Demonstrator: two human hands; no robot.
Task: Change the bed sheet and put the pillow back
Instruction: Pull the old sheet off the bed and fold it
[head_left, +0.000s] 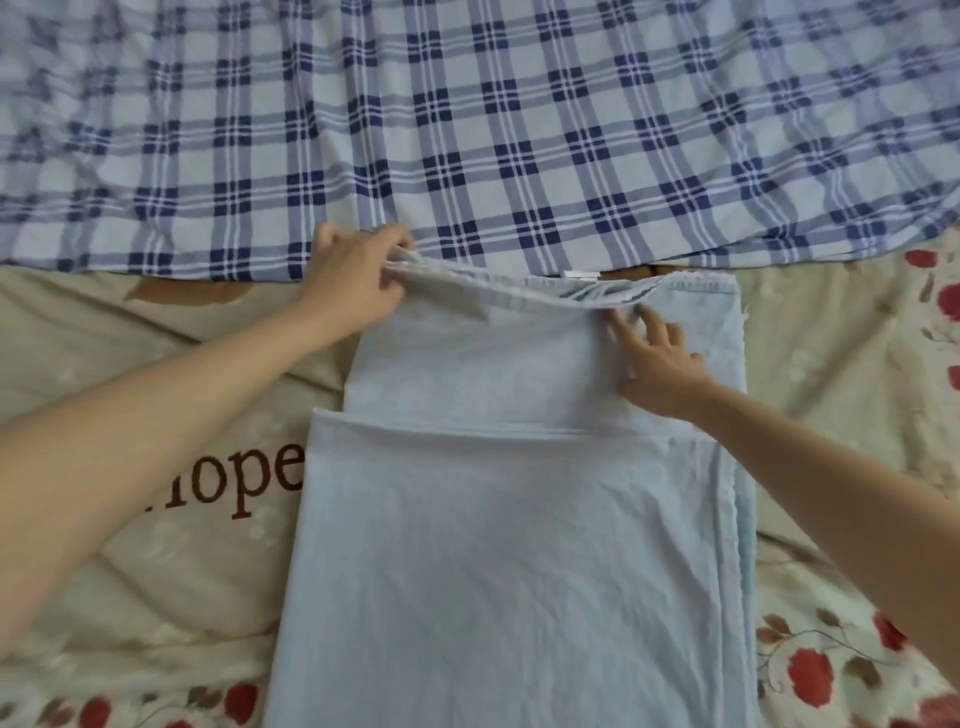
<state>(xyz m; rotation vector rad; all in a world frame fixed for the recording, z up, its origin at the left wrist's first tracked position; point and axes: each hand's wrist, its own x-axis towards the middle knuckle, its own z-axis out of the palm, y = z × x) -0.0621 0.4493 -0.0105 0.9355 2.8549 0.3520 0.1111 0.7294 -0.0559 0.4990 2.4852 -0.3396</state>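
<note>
The folded blue sheet (509, 545) lies on the floral cover (831, 364) below the plaid sheet (519, 130), its far edge pinched by the left hand (358, 280), with the right hand (660, 364) pressing it, fingers spread.

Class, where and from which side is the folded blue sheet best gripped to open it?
The grip is the far edge of the sheet, taken from above at its corners: loose layer edges stack there, and the left hand pinches one corner.
</note>
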